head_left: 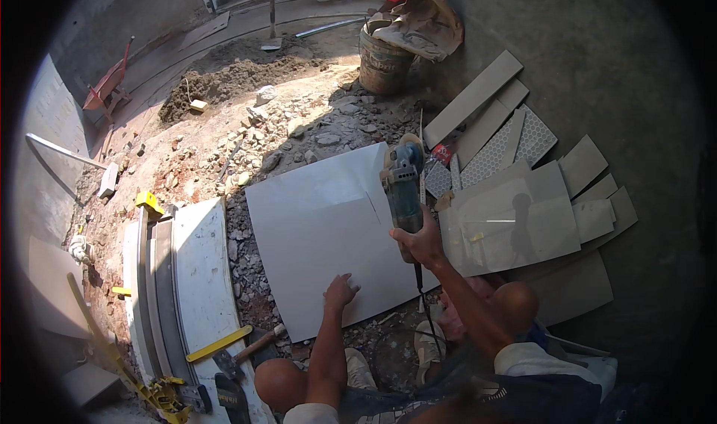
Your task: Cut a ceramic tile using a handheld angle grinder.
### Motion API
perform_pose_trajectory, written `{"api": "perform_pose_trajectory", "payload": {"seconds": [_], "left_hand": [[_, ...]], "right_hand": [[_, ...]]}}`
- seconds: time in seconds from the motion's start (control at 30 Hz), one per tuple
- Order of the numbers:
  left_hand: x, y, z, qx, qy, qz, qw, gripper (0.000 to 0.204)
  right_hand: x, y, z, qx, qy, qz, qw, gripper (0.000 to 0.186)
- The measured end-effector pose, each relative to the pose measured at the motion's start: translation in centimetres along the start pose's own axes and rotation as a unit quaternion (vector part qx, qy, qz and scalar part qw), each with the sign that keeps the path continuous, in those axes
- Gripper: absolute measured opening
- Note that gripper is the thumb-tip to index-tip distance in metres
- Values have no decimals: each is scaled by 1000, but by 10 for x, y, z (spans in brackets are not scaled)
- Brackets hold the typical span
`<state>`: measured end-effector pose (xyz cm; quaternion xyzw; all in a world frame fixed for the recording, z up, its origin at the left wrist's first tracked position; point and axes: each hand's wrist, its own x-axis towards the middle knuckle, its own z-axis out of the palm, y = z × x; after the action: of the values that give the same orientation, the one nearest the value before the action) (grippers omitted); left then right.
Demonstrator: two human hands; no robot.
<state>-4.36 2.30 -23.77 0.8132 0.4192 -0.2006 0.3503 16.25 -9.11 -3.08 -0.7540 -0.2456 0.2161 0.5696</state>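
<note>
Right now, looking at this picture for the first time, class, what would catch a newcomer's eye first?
Probably the grinder, upright in the right hand near the big tile's right edge. That pale tile fills the middle, with the left hand on or just over its near part. Next come the rubble beyond it and the tile strips fanned out at the right.

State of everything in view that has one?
Right hand: closed around grinder
Left hand: open, at the large tile; contact unclear
Grinder: held, corded; disc spin unclear
Large tile: lying flat, short dark line on it
Hammer: lying down
Bucket: upright
Shovel: standing upright
</note>
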Motion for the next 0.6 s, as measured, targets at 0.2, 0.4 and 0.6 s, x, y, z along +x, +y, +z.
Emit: {"api": "perform_pose_trajectory", "payload": {"seconds": [0.2, 0.4, 0.6], "left_hand": [[-5, 13, 6, -98, 35, 126, 987, 56], [-25, -54, 77, -560, 298, -245, 733, 32], [-81, 6, 130, -852, 101, -410, 308, 55]], "right_hand": [[-7, -62, -65, 39, -33, 49, 997, 48], [-25, -76, -100, 144, -4, 117, 983, 48], [-16, -77, -90, 188, -7, 111, 976, 50]]}}
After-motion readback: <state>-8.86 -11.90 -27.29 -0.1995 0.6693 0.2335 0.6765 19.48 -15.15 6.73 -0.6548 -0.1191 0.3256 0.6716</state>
